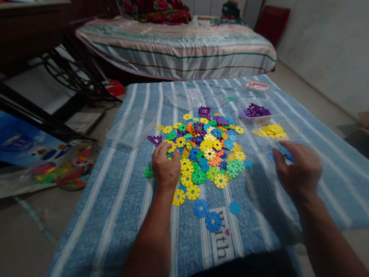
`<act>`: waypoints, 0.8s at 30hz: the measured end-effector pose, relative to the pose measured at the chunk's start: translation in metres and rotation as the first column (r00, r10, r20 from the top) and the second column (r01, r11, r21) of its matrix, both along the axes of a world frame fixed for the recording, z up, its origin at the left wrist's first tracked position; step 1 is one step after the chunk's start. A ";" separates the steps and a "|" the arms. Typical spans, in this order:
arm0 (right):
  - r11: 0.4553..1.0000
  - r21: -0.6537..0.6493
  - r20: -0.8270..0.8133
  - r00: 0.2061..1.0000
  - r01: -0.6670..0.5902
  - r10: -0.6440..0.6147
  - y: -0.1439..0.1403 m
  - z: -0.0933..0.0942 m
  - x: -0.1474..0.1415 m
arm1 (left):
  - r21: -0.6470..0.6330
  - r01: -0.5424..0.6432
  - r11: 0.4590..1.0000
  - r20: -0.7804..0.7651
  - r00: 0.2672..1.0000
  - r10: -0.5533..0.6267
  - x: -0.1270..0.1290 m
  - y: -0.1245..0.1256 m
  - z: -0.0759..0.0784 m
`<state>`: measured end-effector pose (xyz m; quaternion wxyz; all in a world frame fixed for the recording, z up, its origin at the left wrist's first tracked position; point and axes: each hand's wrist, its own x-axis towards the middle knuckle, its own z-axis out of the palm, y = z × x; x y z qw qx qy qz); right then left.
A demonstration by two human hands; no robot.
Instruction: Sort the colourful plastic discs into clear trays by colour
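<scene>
A heap of plastic snowflake discs (202,154) in yellow, green, blue, orange and purple lies on the striped cloth. My left hand (167,168) is at the heap's left edge, fingers bent over the discs, with a gap between thumb and forefinger. My right hand (298,167) hangs at the right over blue discs (286,154) in a clear container; it is slightly blurred, thumb and forefinger apart. Behind that stand yellow discs (272,131) and purple pieces (257,110) in clear containers. Loose blue discs (213,221) lie nearer to me.
A blue striped cloth (114,226) covers the table. Clear plastic bags (133,126) lie at its left and far side. A clear box with red pieces (257,86) sits at the far right. Beyond are a bed (180,45) and, leftward, a sewing-machine table (14,24).
</scene>
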<state>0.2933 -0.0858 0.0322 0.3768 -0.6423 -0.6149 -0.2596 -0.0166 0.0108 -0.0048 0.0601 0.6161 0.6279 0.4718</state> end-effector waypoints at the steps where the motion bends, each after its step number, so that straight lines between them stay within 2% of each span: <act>1: 0.997 -0.027 -0.030 0.997 -0.072 0.072 -0.003 -0.002 -0.008 | 0.013 -0.037 0.999 -0.020 0.999 0.038 -0.005 0.001 0.002; 3: 0.958 -0.091 -0.096 0.960 -0.273 0.264 -0.010 -0.007 -0.029 | 0.025 -0.130 0.991 -0.043 0.990 0.131 -0.019 0.004 0.007; 5: 0.880 -0.133 -0.154 0.887 -0.456 0.436 -0.018 -0.013 -0.053 | 0.019 -0.252 0.968 -0.039 0.967 0.253 -0.035 0.007 0.010; 7: 0.786 -0.170 -0.200 0.802 -0.595 0.563 -0.026 -0.018 -0.075 | -0.021 -0.366 0.931 -0.019 0.931 0.365 -0.048 0.010 0.008; 10: 0.607 -0.257 -0.257 0.659 -0.752 0.707 -0.038 -0.022 -0.097 | -0.138 -0.386 0.912 -0.012 0.922 0.388 -0.053 0.014 0.000; 13: 0.444 -0.369 -0.302 0.557 -0.816 0.773 -0.048 -0.021 -0.108 | -0.193 -0.287 0.938 -0.037 0.958 0.285 -0.038 0.014 -0.008; 15: 0.371 -0.451 -0.323 0.536 -0.812 0.780 -0.053 -0.020 -0.112 | -0.219 -0.170 0.961 -0.024 0.985 0.168 -0.023 0.013 -0.011; 17: 0.320 -0.522 -0.337 0.536 -0.791 0.774 -0.056 -0.020 -0.113 | -0.238 -0.011 0.971 0.054 0.998 0.024 -0.011 0.011 -0.011; 19: 0.294 -0.562 -0.344 0.542 -0.773 0.767 -0.058 -0.022 -0.113 | -0.218 0.145 0.965 0.184 0.977 -0.105 -0.002 0.009 -0.011; 21: 0.305 -0.560 -0.338 0.548 -0.770 0.765 -0.058 -0.026 -0.113 | -0.164 0.282 0.945 0.334 0.918 -0.216 0.003 0.006 -0.009; 24: 0.354 -0.507 -0.321 0.553 -0.786 0.769 -0.057 -0.034 -0.112 | -0.083 0.485 0.871 0.550 0.751 -0.366 0.010 0.003 -0.004</act>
